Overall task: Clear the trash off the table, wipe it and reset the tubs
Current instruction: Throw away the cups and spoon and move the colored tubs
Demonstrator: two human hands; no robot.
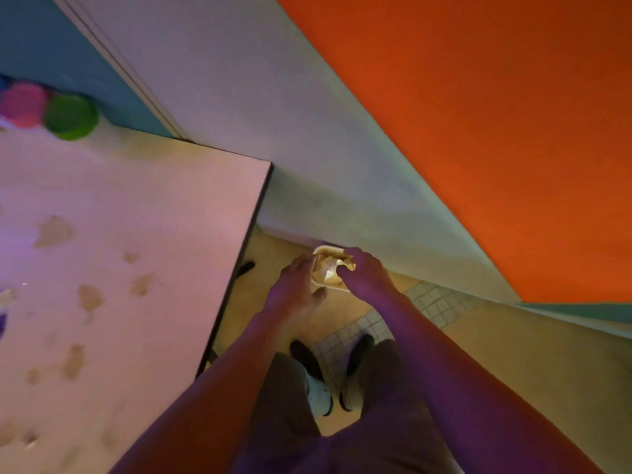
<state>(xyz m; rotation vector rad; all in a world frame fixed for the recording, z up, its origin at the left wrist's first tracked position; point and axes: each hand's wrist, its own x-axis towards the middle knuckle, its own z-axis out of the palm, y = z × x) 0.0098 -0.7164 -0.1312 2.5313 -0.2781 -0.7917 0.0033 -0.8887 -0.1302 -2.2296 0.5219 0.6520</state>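
Observation:
Both my hands are off the table's right edge, above the floor. My left hand (297,289) holds the near left side of a pale tray (325,249) with crumpled white paper trash (327,270) in it. My right hand (367,273) pinches the crumpled paper at the tray's right side. The white table (143,234) fills the left of the view and bears several brownish stains (54,230). A pink tub (22,104) and a green tub (71,116) stand at the table's far left corner.
A grey and orange wall (478,114) runs along the right. Tiled floor (424,302) shows below, with my shoes (355,357) and a dark table foot (246,268) by the table's edge. The image is blurred.

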